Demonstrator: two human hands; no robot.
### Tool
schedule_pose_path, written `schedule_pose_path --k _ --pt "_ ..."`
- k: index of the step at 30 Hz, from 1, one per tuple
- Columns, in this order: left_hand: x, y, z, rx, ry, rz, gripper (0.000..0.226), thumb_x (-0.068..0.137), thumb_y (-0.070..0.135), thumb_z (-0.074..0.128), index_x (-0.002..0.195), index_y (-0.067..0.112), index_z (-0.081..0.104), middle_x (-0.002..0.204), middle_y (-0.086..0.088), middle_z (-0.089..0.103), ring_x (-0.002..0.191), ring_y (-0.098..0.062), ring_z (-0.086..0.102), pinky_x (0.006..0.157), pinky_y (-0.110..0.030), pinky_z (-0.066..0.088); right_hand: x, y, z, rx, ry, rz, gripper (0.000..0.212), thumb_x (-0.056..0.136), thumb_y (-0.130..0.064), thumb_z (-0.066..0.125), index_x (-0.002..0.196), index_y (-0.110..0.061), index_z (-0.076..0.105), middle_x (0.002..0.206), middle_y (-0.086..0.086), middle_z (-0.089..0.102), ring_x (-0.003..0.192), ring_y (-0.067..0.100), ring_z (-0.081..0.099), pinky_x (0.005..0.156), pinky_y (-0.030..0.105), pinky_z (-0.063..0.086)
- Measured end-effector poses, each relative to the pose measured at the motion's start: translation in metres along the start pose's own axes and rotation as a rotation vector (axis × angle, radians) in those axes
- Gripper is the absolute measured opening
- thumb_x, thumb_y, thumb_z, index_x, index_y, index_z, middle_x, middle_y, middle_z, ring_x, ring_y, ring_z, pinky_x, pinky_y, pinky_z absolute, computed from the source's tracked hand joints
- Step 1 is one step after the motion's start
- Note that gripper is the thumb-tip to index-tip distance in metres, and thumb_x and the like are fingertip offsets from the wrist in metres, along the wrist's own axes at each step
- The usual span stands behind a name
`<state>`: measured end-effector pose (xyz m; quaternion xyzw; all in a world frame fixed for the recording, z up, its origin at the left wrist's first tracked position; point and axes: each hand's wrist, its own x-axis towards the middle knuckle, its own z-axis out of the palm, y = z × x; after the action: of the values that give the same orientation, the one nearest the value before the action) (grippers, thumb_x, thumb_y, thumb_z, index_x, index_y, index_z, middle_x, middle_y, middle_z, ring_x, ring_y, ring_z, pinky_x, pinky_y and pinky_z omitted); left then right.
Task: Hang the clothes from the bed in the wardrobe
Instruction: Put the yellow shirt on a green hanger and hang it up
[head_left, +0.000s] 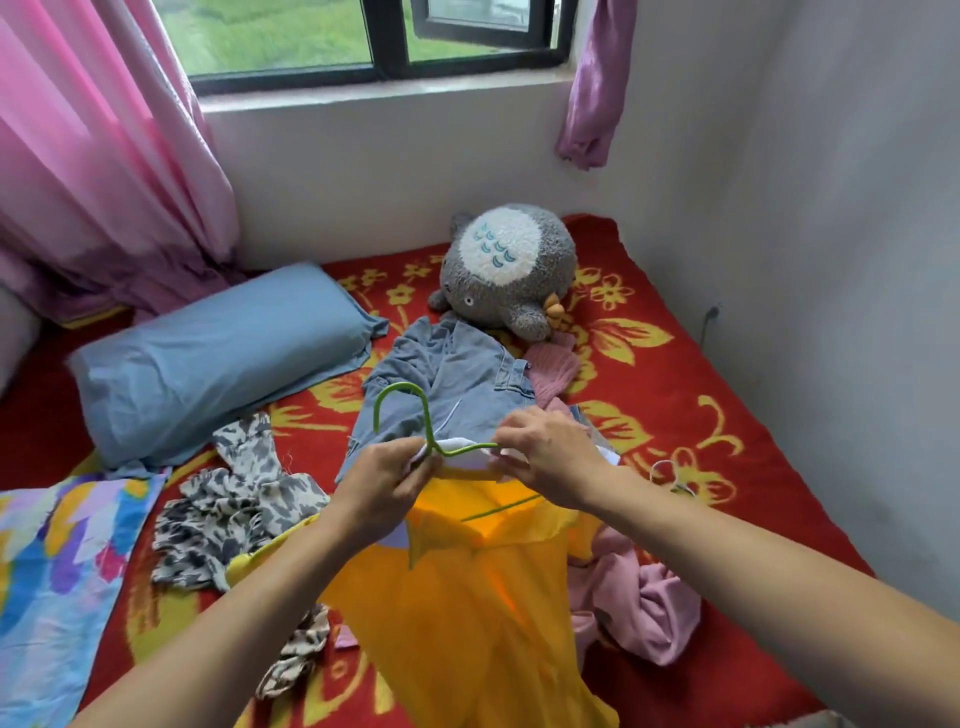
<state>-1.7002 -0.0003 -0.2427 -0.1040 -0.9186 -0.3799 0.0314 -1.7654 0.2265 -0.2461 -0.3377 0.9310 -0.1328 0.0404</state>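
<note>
Pinching the neck of the green hanger (400, 387) together with the white collar (457, 444) in the curled fingers of the left hand (387, 475); nipping the far side of that collar with the right hand (550, 452), close beside the left with only the hanger's shoulder between. Holding the yellow dress (467, 597) up over the bed (727, 415), letting the skirt trail down toward the camera. Judging by this, threading the dress onto the hanger, with a wire arm showing through the thin cloth at the chest and the neckline not yet sitting square. Needing next to ease the collar evenly over both shoulders, then to take the hook in one hand and carry everything to the wardrobe, not in view here. Looking light, sheer and glowing where daylight passes through, so probably slipping off easily if tipped. Leaving jeans (457, 374), a pink heap (639, 597), a spotted cloth (234, 514) and a pale spare hanger (670, 475) lying around, with a pillow (218, 358) and plush toy (509, 270) sitting behind
</note>
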Motion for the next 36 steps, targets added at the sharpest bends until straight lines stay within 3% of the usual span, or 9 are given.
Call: schedule_pose_path --k 4,8,12,17,21,25,28,32,36 --pt "-0.009 -0.025 -0.037 0.022 0.077 -0.045 0.052 0.093 0.051 0.043 0.072 0.007 0.061 0.059 -0.005 0.054 0.054 -0.016 0.048 0.051 -0.035 0.032 0.005 0.012 -0.016 0.118 0.063 0.065 0.039 0.091 -0.051 0.05 0.087 -0.018 0.071 0.103 -0.005 0.066 0.093 0.023 0.059 0.07 0.037 0.045" --pt "-0.025 -0.035 -0.064 0.105 0.177 -0.13 0.05 0.093 0.049 0.039 0.066 0.01 0.056 0.062 -0.003 0.055 0.059 -0.021 0.052 0.055 -0.039 0.036 0.006 0.018 -0.044 0.303 0.047 0.123 0.035 0.092 -0.046 0.058 0.068 -0.021 0.063 0.075 0.0 0.061 0.07 0.019 0.057 0.062 0.042 0.046" --pt "-0.012 -0.008 -0.073 0.182 0.125 -0.07 0.041 0.09 0.05 0.051 0.118 0.022 0.066 0.113 0.012 0.061 0.097 -0.01 0.058 0.08 -0.036 0.049 0.015 -0.016 -0.072 0.347 0.09 0.042 0.044 0.091 -0.038 0.062 0.054 -0.028 0.042 0.053 -0.004 0.044 0.053 0.014 0.04 0.052 0.035 0.032" --pt "-0.001 0.005 -0.094 0.072 0.218 -0.019 0.03 0.091 0.032 0.059 0.064 0.02 0.058 0.056 0.004 0.054 0.053 -0.015 0.046 0.054 -0.036 0.037 0.018 -0.027 -0.119 0.429 0.049 0.092 0.015 0.079 -0.024 0.077 0.094 -0.024 0.072 0.08 -0.008 0.065 0.072 0.006 0.059 0.063 0.026 0.05" --pt "-0.009 0.012 -0.117 0.233 0.287 0.044 0.033 0.09 0.041 0.046 0.08 0.016 0.065 0.069 0.001 0.063 0.065 -0.022 0.059 0.055 -0.039 0.044 0.004 -0.005 -0.149 0.292 -0.115 0.198 0.013 0.077 -0.014 0.072 0.067 -0.02 0.068 0.062 -0.005 0.06 0.057 0.011 0.053 0.053 0.036 0.047" --pt "-0.013 0.022 -0.117 0.778 0.251 0.104 0.019 0.093 0.03 0.047 0.087 0.022 0.063 0.071 0.001 0.066 0.064 -0.027 0.064 0.048 -0.031 0.038 -0.001 -0.017 -0.168 0.027 -0.369 0.198 0.021 0.072 -0.001 0.057 0.057 -0.015 0.058 0.054 -0.003 0.051 0.051 0.013 0.048 0.05 0.032 0.041" --pt "-0.024 0.025 -0.12 0.958 0.173 0.029 0.01 0.085 0.014 0.059 0.089 0.022 0.064 0.061 -0.001 0.063 0.055 -0.028 0.063 0.043 -0.03 0.034 0.001 -0.02 -0.206 0.038 -0.221 0.264 0.032 0.071 0.007 0.048 0.066 -0.011 0.073 0.059 -0.003 0.069 0.052 0.01 0.065 0.055 0.027 0.056" --pt "-0.04 0.029 -0.12 0.84 0.292 0.065 0.028 0.089 0.029 0.043 0.099 0.022 0.068 0.061 -0.006 0.067 0.053 -0.03 0.063 0.043 -0.033 0.042 -0.001 -0.031 -0.241 0.278 0.098 0.218 0.024 0.085 -0.002 0.054 0.076 -0.012 0.073 0.068 0.006 0.072 0.057 0.018 0.068 0.05 0.028 0.054" --pt "-0.05 0.052 -0.124 0.697 0.424 0.123 0.035 0.091 0.039 0.036 0.106 0.026 0.065 0.075 -0.005 0.072 0.068 -0.034 0.067 0.05 -0.033 0.04 -0.005 -0.051 -0.193 0.189 -0.026 0.156 0.014 0.089 -0.035 0.064 0.097 -0.026 0.072 0.092 -0.007 0.07 0.083 0.011 0.065 0.077 0.029 0.055"
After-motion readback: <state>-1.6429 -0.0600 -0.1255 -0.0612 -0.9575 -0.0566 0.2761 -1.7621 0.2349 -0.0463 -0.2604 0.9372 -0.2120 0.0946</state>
